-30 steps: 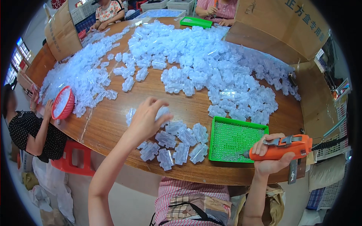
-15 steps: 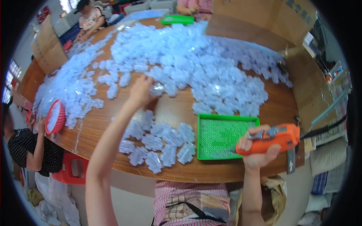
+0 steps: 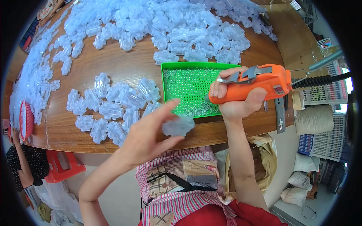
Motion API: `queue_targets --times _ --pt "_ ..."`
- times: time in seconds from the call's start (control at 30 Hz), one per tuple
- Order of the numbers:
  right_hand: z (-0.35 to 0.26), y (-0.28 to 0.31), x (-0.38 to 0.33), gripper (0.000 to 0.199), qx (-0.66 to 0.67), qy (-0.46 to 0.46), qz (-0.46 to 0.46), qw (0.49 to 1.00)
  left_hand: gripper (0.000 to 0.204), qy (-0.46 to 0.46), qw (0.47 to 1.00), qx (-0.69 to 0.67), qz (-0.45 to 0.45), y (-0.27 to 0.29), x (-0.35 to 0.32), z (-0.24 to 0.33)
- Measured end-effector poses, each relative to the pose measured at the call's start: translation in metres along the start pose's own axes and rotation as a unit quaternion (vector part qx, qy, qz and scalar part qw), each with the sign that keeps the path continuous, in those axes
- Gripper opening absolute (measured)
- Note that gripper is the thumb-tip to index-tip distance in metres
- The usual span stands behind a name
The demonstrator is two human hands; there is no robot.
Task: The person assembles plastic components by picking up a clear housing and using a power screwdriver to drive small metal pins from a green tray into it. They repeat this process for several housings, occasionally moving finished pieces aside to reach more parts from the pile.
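Note:
My right hand (image 3: 238, 101) is wrapped round an orange electric screwdriver (image 3: 250, 88), whose dark tip points left over the right side of a green tray (image 3: 163, 86). Many small silvery screws (image 3: 200, 110) lie on the tray's perforated bottom. Between the thumb and fingers of my left hand (image 3: 147, 132) is a clear plastic housing (image 3: 178, 125), somewhat blurred, just in front of the tray's near left corner. To the left of the tray, several similar clear housings (image 3: 112, 110) lie loosely grouped on the wooden table (image 3: 124, 62).
A large heap of clear housings (image 3: 139, 19) covers the table's far side, with another heap (image 3: 34, 75) on the left. A red basket (image 3: 25, 120) stands near a co-worker's hand (image 3: 14, 137). The screwdriver's black cable (image 3: 318, 81) runs right, by cardboard (image 3: 269, 56).
My left hand has come back from the far heap with a clear housing, to near the table's front edge. The view has shifted; my right hand still holds the screwdriver by the tray.

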State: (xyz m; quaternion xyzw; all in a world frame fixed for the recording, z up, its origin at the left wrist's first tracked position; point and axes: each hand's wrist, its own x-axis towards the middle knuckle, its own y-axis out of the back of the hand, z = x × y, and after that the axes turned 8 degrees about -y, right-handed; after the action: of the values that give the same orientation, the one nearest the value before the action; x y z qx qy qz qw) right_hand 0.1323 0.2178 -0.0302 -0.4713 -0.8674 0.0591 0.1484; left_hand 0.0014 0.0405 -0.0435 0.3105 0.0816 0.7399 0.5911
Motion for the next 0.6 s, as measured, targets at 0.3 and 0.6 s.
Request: queue_targets --times 0.3,0.6 --pt "0.01 0.001 0.002 0.089 -0.021 0.005 0.006 1.0 0.077 -0.062 0.995 0.045 0.058 -0.036 -0.002 -0.019" --pt "0.011 -0.002 0.0 0.087 -0.025 -0.001 -0.006 1.0 0.072 -0.052 0.997 0.025 0.052 -0.038 -0.002 -0.026"
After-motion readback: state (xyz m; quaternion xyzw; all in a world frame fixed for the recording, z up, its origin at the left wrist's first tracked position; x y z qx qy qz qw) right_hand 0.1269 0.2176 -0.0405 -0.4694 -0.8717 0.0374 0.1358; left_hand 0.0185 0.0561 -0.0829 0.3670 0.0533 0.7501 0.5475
